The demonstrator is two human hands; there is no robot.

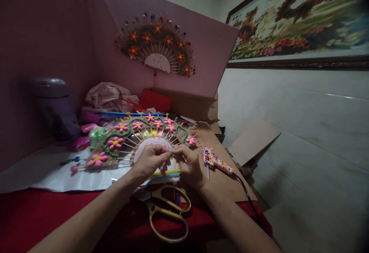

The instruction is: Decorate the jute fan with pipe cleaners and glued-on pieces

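Note:
My left hand [152, 160] and my right hand [188, 162] meet in front of the decorated fan [112, 160]. Thumbs and fingers of both are pinched on a small green piece [172, 154], perhaps pipe cleaner; its full shape is hidden. The fan is made of sticks and twine, with pink flowers and a wavy green strip along its arc. Below my hands lie scissors [152, 195] with gold handles, near the table's front edge. Yellow and blue strips [165, 173] show just under my fingers.
A flower-patterned glue gun [217, 161] with a black cord rests on cardboard [227, 187] at the right. On the left stands a purple bottle [54, 107]. Another fan [157, 47] with orange flowers hangs on the pink panel [207, 53] behind. Red cloth [34, 214] covers the table.

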